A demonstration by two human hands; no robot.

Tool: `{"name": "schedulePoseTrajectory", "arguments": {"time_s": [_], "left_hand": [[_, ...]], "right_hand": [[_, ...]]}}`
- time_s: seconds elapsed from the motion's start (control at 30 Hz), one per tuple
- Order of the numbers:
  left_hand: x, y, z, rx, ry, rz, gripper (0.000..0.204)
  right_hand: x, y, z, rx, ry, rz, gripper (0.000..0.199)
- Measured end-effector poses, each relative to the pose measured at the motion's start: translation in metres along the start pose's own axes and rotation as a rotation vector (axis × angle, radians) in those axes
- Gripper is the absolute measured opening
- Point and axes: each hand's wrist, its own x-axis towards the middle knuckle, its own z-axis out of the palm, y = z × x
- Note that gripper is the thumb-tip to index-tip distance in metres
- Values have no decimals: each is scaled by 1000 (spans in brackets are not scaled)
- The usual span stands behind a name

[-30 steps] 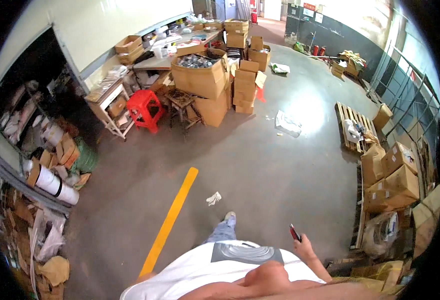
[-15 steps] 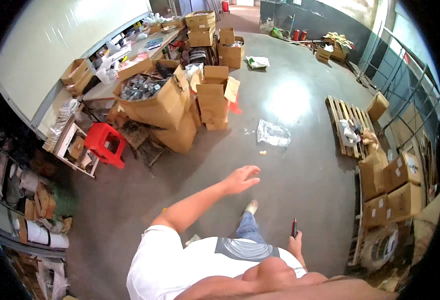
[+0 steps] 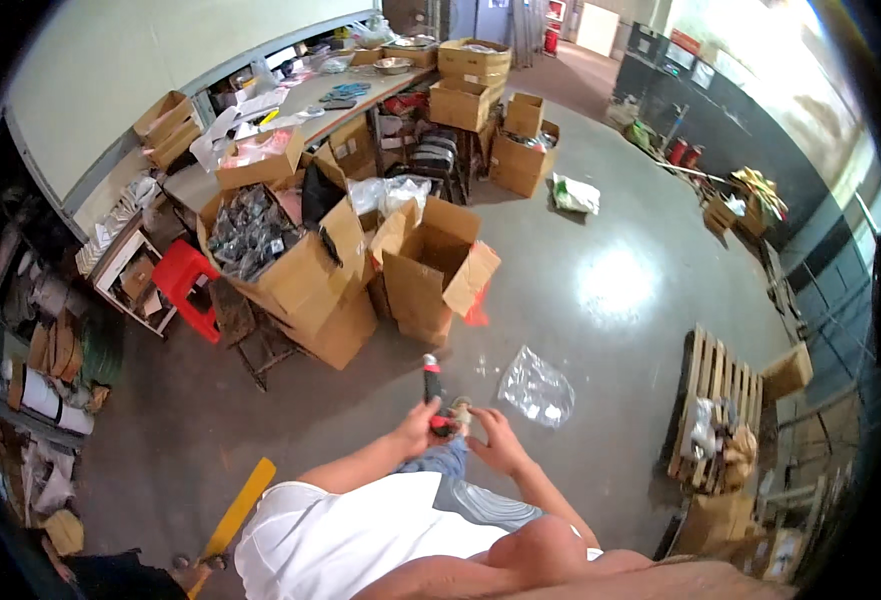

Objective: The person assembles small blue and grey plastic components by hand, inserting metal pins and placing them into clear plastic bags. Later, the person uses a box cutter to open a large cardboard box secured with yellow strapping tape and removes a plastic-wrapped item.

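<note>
Both hands met in front of the person's chest: the left hand (image 3: 417, 428) was wrapped around a red-and-black tool (image 3: 432, 392), pointed upward, while the right hand (image 3: 490, 437) pinched its lower end, apparently steadying it above the floor (image 3: 600, 290).

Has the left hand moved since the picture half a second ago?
Yes. The left hand has pulled back toward the body and now holds the red-and-black tool beside the right hand.

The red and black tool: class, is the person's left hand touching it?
Touching. The head view shows the left hand wrapped around the lower end of the red and black tool, with no gap; the right hand is close beside it.
</note>
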Motion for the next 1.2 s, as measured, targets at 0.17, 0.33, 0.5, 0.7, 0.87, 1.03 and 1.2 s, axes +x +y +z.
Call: {"name": "schedulePoseTrajectory", "arguments": {"time_s": [0.17,0.33,0.5,0.7,0.87,1.03,1.2], "left_hand": [[175,102,-22,24,253,66,17],[331,175,93,216,160,-19,26],[480,289,189,268,-78,102,21],[693,367,268,154,-131,4,17],[847,380,305,225,201,-181,16],[933,446,306,248,226,-112,31],[1032,528,311,403,698,-43,49]], "right_hand": [[142,229,-72,-136,89,324,42],[94,396,-168,-113,-84,1006,34],[88,460,-252,-38,76,1278,34],[236,559,-345,94,142,1314,34],[412,710,-486,-56,287,923,34],[699,689,-694,211,520,708,29],[932,718,-831,334,348,546,29]]}}
